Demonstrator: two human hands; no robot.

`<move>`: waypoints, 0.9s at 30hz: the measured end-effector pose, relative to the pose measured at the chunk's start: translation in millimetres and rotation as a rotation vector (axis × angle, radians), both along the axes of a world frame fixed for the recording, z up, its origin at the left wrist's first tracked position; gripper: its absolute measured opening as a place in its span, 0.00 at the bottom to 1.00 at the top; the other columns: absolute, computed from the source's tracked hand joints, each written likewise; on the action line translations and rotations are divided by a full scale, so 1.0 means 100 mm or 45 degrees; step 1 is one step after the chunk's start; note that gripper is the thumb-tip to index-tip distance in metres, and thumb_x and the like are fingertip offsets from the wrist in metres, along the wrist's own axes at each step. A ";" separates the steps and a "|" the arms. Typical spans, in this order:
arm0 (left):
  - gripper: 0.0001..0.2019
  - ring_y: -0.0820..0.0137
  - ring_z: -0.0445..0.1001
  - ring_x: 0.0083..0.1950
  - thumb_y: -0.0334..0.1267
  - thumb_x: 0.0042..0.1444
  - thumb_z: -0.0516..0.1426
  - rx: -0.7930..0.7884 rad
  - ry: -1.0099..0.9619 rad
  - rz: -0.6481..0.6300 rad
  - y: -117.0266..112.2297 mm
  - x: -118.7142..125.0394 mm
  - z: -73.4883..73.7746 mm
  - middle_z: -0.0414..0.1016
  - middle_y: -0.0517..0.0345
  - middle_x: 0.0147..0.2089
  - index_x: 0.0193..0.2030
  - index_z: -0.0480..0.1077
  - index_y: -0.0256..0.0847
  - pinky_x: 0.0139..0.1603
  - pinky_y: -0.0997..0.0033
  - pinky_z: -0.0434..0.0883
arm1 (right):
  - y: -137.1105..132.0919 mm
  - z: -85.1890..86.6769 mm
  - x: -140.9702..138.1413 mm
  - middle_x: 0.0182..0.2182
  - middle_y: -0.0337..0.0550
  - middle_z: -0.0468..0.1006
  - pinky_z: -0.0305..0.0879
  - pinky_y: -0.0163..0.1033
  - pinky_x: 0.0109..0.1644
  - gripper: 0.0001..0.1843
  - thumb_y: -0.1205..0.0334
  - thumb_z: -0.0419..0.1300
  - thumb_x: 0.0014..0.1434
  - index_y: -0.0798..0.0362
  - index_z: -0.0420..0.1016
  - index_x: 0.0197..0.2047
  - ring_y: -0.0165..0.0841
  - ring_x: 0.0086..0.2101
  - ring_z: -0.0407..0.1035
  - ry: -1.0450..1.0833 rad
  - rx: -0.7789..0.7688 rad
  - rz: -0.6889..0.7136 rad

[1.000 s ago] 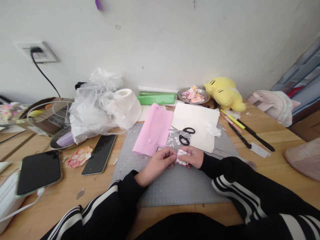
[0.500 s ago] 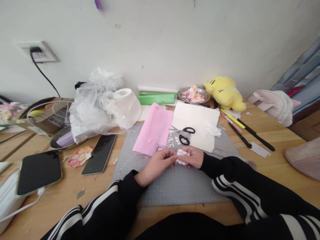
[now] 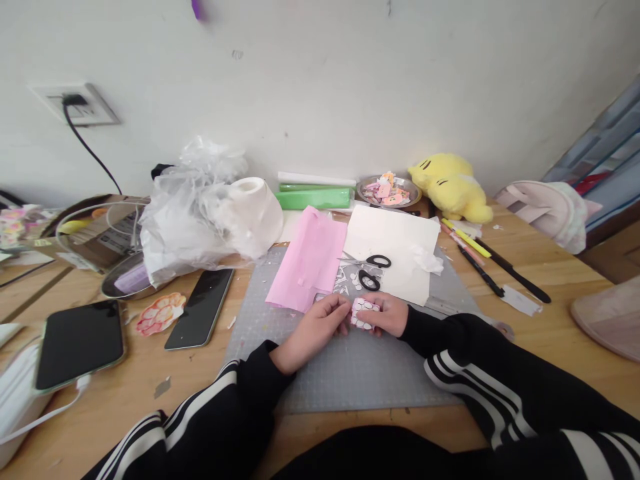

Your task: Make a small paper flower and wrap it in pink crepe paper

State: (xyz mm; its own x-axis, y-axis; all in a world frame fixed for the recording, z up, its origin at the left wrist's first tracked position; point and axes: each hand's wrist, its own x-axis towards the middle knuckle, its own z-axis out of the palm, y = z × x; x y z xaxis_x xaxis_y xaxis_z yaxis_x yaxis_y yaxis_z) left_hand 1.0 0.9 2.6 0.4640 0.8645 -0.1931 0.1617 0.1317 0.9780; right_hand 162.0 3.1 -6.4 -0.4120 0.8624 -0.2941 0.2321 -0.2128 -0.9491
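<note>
Over the grey cutting mat point(image 3: 350, 380), my right hand point(image 3: 393, 313) pinches a small folded piece of patterned paper point(image 3: 363, 312), white with pink and dark curved outlines. Just to its left is my left hand point(image 3: 323, 327), thumb and fingertips pressed together. Whether anything is between those fingertips cannot be made out. Beyond my hands lie black-handled scissors point(image 3: 373, 270), their blades pointing left among white paper scraps point(image 3: 345, 277). A pink sheet point(image 3: 310, 260) lies left of the scissors and white paper point(image 3: 395, 227) beneath and behind them.
On the left are a dark phone point(image 3: 200, 310), a charging tablet-like device point(image 3: 80, 343), an orange-pink paper flower point(image 3: 160, 313) and a plastic bag point(image 3: 185, 213). Behind stand green rolls point(image 3: 313, 198), a metal dish point(image 3: 415, 195) of cutouts and a yellow plush point(image 3: 450, 187). Pens point(image 3: 465, 238) lie right.
My left fingers have drawn slightly left, off the patterned paper, leaving a small gap. My right hand still holds the paper, now showing more of its face.
</note>
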 end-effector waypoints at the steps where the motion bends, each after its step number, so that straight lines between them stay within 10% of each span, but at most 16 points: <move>1: 0.11 0.78 0.60 0.21 0.44 0.52 0.49 0.002 -0.008 -0.011 0.00 0.00 0.00 0.62 0.65 0.18 0.26 0.61 0.38 0.23 0.77 0.58 | 0.00 0.00 0.00 0.15 0.34 0.65 0.55 0.24 0.15 0.12 0.57 0.57 0.44 0.59 0.66 0.27 0.19 0.15 0.58 0.001 0.000 0.008; 27: 0.08 0.78 0.61 0.22 0.40 0.51 0.51 -0.020 -0.032 -0.042 0.00 -0.01 0.01 0.62 0.65 0.21 0.27 0.62 0.37 0.25 0.77 0.58 | 0.01 -0.05 0.00 0.14 0.32 0.63 0.54 0.24 0.14 0.12 0.55 0.56 0.46 0.58 0.65 0.26 0.19 0.14 0.57 -0.040 0.011 0.002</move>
State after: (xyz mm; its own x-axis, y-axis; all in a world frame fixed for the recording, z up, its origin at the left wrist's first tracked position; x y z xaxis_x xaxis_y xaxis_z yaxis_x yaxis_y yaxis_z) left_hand 0.5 0.5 3.6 0.4974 0.8454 -0.1945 0.1417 0.1421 0.9797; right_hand 162.4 3.9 -11.3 -0.4037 0.8644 -0.2997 0.2623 -0.2045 -0.9431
